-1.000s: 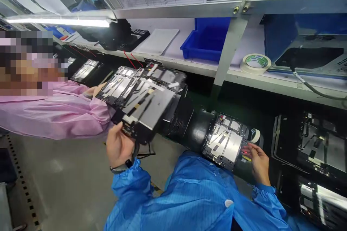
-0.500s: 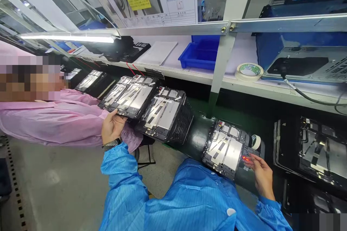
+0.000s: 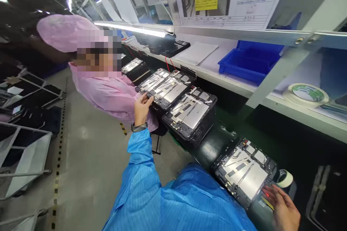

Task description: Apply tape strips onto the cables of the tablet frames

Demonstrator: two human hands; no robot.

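My left hand [image 3: 142, 110] rests with open fingers on the near edge of a tablet housing [image 3: 165, 89], one of a pair lying side by side with exposed metal shields and black tape strips. Beside them sits a thick stack of similar housings [image 3: 189, 113]. My right hand [image 3: 283, 210] is at the lower right, its fingertips at the edge of a single housing [image 3: 242, 173]. A small red light glows by those fingers. That housing lies on a dark green work surface [image 3: 214, 144].
A co-worker in a pink smock [image 3: 103, 92] stands left of my left hand. On the white shelf behind are a blue plastic bin [image 3: 248, 63], a tape roll [image 3: 307, 94] and a white sheet [image 3: 196, 53]. A grey floor with a dashed yellow-black line lies left.
My left hand has set down the tablet housing it carried and now rests on the row's edge. The view has swung left. My right hand remains by the single housing.
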